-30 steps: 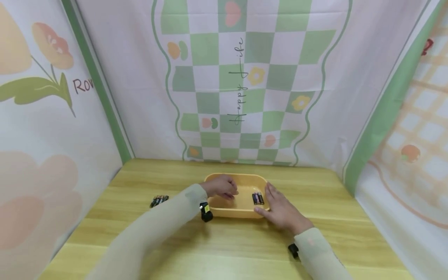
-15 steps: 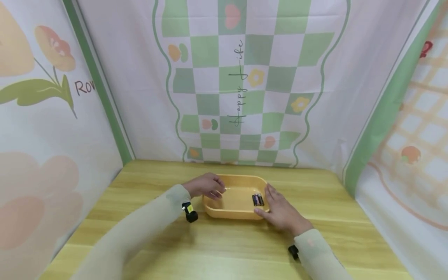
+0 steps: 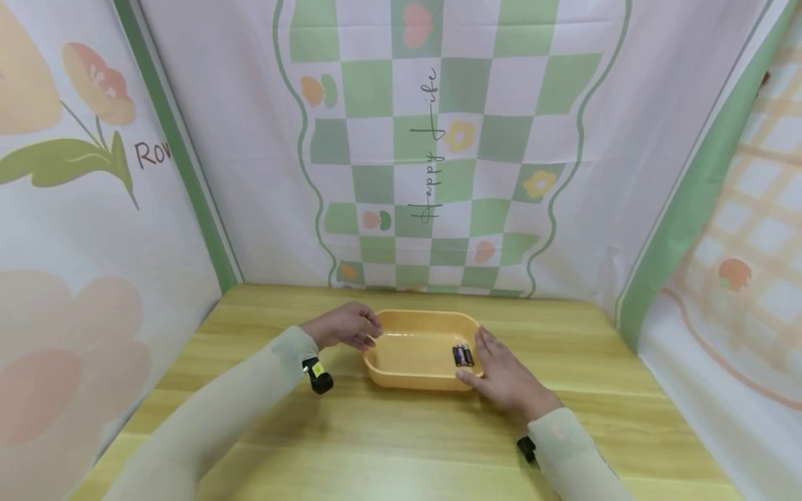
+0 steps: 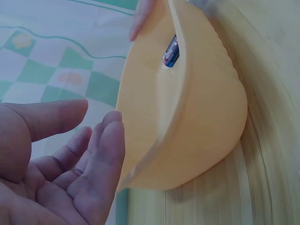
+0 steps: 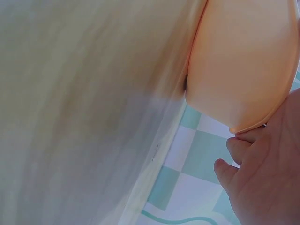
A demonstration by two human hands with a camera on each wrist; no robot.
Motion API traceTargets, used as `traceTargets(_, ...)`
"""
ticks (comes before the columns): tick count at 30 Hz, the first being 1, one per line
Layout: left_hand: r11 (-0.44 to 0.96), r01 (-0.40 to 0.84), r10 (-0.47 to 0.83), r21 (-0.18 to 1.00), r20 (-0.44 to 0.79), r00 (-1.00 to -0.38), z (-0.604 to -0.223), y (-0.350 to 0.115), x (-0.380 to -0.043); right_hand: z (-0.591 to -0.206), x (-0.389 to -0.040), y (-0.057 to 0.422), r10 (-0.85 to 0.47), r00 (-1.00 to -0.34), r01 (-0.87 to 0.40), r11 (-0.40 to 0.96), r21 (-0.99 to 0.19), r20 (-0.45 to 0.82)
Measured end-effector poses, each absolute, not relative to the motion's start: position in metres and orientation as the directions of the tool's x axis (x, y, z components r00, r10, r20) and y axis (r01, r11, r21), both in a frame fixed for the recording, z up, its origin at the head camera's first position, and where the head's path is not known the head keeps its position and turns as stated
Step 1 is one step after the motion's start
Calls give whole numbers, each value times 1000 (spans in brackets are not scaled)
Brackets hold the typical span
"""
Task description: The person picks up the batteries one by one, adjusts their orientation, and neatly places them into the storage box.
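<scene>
A yellow-orange plastic basin (image 3: 422, 382) stands on the table. Some dark AA-type batteries (image 3: 463, 355) lie side by side at its right end, and part of one battery (image 4: 171, 51) shows over the rim in the left wrist view. My left hand (image 3: 347, 325) is at the basin's left rim, thumb apart from the relaxed fingers (image 4: 105, 154), with nothing between them. My right hand (image 3: 509, 379) rests against the basin's right end. Its fingers lie along the right rim and its thumb reaches over the front corner.
The wooden table (image 3: 401, 445) reaches to a printed cloth backdrop (image 3: 464, 188) behind the basin. Cloth sides (image 3: 156, 292) close in the left and right. My left sleeve (image 3: 250, 383) crosses the left part of the table.
My left hand has moved left, from inside the basin to its left rim. Batteries seen earlier on the table at left are now hidden by that arm. My right hand stays in place.
</scene>
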State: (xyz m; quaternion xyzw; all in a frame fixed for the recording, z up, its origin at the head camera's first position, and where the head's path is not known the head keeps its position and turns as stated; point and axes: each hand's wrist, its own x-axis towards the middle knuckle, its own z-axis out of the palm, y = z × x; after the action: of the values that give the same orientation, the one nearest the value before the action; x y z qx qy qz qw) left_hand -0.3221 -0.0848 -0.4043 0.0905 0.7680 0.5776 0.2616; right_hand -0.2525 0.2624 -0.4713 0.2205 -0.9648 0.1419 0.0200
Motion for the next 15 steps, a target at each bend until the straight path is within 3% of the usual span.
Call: traceTargets(15,354,-167,378,920,-304,-874,-402,-122,-317,-473,-254,262,-411,-905,-424,866,-264,106)
